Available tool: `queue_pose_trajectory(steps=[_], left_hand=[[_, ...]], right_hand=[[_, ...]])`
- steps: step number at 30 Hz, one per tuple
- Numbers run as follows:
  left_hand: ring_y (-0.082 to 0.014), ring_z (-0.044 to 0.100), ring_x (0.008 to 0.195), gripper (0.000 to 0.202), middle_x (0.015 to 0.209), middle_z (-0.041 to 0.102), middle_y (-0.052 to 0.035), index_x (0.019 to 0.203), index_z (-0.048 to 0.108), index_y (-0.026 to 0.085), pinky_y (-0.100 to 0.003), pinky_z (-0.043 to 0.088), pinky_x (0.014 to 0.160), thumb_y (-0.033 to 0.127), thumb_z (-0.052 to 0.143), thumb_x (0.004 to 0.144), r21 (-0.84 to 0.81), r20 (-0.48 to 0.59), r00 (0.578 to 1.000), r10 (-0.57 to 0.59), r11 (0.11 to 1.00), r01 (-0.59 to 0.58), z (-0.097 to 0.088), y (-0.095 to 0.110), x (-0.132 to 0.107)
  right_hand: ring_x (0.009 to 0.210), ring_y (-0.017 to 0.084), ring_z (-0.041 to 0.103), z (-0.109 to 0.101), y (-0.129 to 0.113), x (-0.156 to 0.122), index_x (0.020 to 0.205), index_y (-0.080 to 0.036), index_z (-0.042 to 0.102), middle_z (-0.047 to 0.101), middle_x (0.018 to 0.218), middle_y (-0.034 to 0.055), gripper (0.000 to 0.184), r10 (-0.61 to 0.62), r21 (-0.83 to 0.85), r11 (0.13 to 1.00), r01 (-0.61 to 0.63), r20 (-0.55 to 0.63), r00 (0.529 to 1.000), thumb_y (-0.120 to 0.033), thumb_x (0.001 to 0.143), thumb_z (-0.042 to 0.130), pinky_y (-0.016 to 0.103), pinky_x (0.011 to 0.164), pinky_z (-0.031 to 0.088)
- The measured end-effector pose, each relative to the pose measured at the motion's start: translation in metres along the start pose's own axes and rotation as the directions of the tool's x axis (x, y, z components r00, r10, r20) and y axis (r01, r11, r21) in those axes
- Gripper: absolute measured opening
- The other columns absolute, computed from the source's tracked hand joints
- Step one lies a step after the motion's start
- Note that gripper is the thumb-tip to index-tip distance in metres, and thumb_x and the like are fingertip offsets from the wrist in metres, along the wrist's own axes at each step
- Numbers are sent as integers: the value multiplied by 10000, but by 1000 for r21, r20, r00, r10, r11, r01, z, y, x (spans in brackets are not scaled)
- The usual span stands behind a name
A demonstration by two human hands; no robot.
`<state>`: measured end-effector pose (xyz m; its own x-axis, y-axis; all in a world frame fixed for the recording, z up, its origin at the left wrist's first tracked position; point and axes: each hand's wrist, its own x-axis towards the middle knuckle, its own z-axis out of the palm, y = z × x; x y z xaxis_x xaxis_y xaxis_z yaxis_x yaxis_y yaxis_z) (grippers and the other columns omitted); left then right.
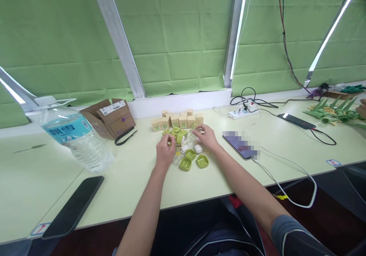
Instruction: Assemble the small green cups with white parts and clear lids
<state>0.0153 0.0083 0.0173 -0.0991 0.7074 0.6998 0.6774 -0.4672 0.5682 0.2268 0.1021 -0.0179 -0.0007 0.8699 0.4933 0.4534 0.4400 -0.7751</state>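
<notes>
In the middle of the table my left hand is closed, its thumb and fingertips pinched at the edge of a small green case. My right hand is also closed, fingertips together above a piece of clear plastic; what they grip is too small to make out. Below the hands lie open green case halves, among them a left one, an upper one and a right one. A white rounded case rests near my right wrist. Several small tan boxes stand behind the hands.
At left are a large water bottle, an open cardboard box and a black phone. A phone with a cable lies right of my right forearm. Further back are a power strip, a black device and green plastic pieces.
</notes>
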Motion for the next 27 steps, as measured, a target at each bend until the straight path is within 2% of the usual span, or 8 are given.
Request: queue_pose_trajectory(steps=[6,12,15,19,23,27], left_hand=[[-130,586,673,177,763,641,5,838,540,210,-250,453,674,335,498,956,-1,5,1000,-8,1000,8,-1,2,0],[-130,588,675,174,768,644,3,840,542,210,-248,451,664,333,497,954,-15,13,1000,-4,1000,4,-1,3,0],[-130,589,678,176,768,646,2,840,545,208,-247,451,660,334,499,954,-12,10,1000,0,1000,0,0,1,0],[-131,595,688,178,782,656,-3,845,553,208,-248,454,664,333,493,957,-8,21,1000,9,1000,-8,1,-1,0],[-133,603,698,177,791,662,-3,845,553,211,-255,472,701,333,495,959,-6,27,1000,1,1000,-1,1,-1,0],[-137,609,698,177,795,667,-4,852,561,212,-260,480,711,338,499,960,-1,30,1000,1,1000,-1,1,-1,-1]], right_hand=[[876,191,643,7,0,-2,909,-213,706,686,1041,63,247,-24,56,998,22,36,999,-452,849,724,349,848,541],[915,211,635,9,2,-1,859,-204,730,683,1003,72,230,28,-123,992,-14,112,993,-433,845,748,347,868,500],[864,196,646,9,1,-1,858,-195,732,689,987,75,260,73,-159,986,-48,158,985,-452,882,706,318,833,490],[904,198,648,7,-5,-4,904,-190,734,690,1018,87,267,81,-205,978,-42,186,979,-434,938,631,305,855,477],[1023,235,630,2,-12,-7,934,-193,733,688,1046,103,207,24,-217,976,16,177,984,-353,947,603,353,955,460],[1069,263,618,0,-22,-10,925,-208,722,698,1069,102,164,-96,-155,982,109,89,991,-290,943,581,422,1010,445]])
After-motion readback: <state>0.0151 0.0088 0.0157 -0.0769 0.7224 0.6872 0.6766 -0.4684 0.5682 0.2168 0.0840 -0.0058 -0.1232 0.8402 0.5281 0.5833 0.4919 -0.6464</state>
